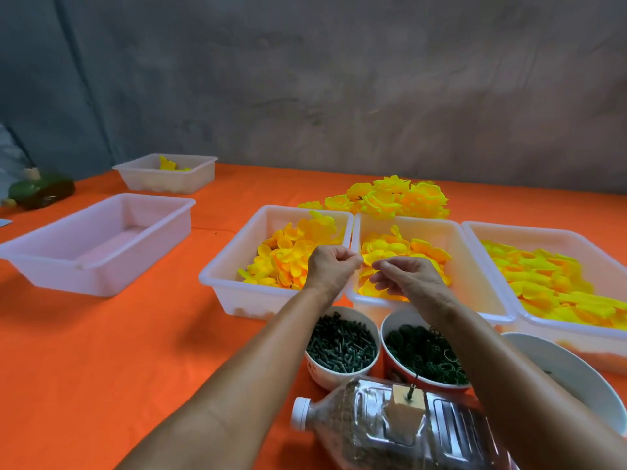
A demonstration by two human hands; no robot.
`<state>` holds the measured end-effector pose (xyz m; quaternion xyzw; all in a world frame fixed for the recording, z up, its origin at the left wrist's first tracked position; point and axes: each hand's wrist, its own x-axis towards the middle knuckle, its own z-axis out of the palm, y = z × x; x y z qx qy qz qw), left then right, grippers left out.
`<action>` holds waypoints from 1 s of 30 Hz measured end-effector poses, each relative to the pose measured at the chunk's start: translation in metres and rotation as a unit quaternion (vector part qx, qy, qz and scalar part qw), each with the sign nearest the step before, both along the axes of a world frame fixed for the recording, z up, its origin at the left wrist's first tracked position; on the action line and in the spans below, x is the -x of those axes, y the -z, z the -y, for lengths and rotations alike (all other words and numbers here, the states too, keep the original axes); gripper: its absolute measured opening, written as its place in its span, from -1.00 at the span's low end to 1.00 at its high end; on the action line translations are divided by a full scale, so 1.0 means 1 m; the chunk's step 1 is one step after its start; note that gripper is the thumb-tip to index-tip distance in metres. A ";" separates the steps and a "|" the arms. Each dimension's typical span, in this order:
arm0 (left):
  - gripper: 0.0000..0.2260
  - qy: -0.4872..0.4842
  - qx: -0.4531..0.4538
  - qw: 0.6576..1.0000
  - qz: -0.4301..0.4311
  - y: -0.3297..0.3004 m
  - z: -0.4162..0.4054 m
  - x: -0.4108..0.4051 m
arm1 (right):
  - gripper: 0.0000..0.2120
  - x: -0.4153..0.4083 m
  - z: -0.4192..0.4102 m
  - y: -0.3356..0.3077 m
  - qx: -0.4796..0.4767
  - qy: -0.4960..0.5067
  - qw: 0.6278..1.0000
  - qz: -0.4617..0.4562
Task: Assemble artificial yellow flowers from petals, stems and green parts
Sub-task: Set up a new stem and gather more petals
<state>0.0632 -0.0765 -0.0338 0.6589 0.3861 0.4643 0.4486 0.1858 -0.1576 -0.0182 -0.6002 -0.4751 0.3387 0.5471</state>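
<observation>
Both hands are raised above the two middle trays. The left hand [330, 266] has its fingers curled with the tips pinched together over the rim between the trays; whatever they pinch is too small to identify. The right hand [405, 278] has thumb and forefinger drawn together just beside the left fingertips, the other fingers loosely curled; whether it holds anything cannot be told.

Loose yellow petals fill three trays: the left petal tray [237, 262], the middle petal tray [475, 266] and the right petal tray [481, 228]. Finished yellow flowers [393, 198] lie heaped on the orange surface [101, 351] behind them. Near the person stand a bowl of green stems [341, 346] and a bowl of green rings [425, 354]. A clear bottle [390, 432] lies on its side in front, carrying a small block with a green pin standing in it.

Judgement: the petals appear thin, soft and very light, liable to crease or cling together; each is best taken by its edge with fingertips, one at a time. The stems look stiff and small, likely to roll or slip, and want a firm pinch along the shaft. Assembly of the current flower appears at an early stage.

An empty tray [98, 245] and a further tray [166, 174] holding a few yellow pieces sit at left.
</observation>
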 end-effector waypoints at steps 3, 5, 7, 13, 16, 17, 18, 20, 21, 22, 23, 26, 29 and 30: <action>-0.92 0.007 0.004 1.000 0.000 -0.001 0.001 0.001 | -0.84 0.000 0.000 0.000 0.000 0.002 1.000 0.006; -0.91 0.012 0.017 1.000 0.006 -0.003 0.002 0.001 | -0.84 0.000 0.000 0.001 -0.002 0.005 1.000 0.012; -0.84 0.010 0.040 0.999 0.022 -0.005 0.001 0.002 | -0.84 0.000 0.001 0.002 -0.003 0.008 1.000 0.015; -0.91 -0.028 -0.011 0.998 -0.058 -0.015 -0.010 0.024 | -0.85 -0.002 -0.001 0.003 -0.008 0.005 1.000 0.008; -0.91 -0.051 -0.031 0.993 -0.103 -0.014 -0.010 0.042 | -0.85 -0.002 0.000 0.004 -0.012 0.004 1.000 0.011; -0.90 -0.061 -0.042 0.990 -0.117 -0.014 -0.009 0.047 | -0.85 -0.001 0.000 0.004 -0.015 0.004 1.000 0.012; -0.90 -0.070 -0.058 0.988 -0.127 -0.013 -0.007 0.051 | -0.85 -0.001 0.001 0.004 -0.018 0.004 1.000 0.013; -0.91 -0.082 -0.094 0.983 -0.136 -0.014 0.002 0.057 | -0.85 0.000 0.001 0.003 -0.021 0.005 1.000 0.013; -0.92 -0.077 -0.111 0.981 -0.137 -0.014 0.007 0.058 | -0.85 -0.001 0.001 0.003 -0.021 0.005 1.000 0.013; -0.95 -0.067 -0.127 0.979 -0.141 -0.014 0.014 0.059 | -0.85 0.000 0.002 0.003 -0.022 0.006 1.000 0.014; -0.96 -0.053 -0.146 0.976 -0.152 -0.014 0.021 0.060 | -0.85 0.000 0.002 0.004 -0.023 0.008 1.000 0.016; -0.98 0.013 -0.191 0.960 -0.205 -0.010 0.039 0.063 | -0.85 0.001 0.004 0.003 -0.027 0.017 0.999 0.017; -0.94 0.064 -0.214 0.940 -0.257 -0.008 0.048 0.068 | -0.85 0.003 0.007 -0.003 -0.026 0.011 0.999 0.031; -0.94 0.076 -0.227 0.930 -0.279 -0.009 0.050 0.069 | -0.86 0.005 0.008 -0.006 -0.029 0.011 0.999 0.034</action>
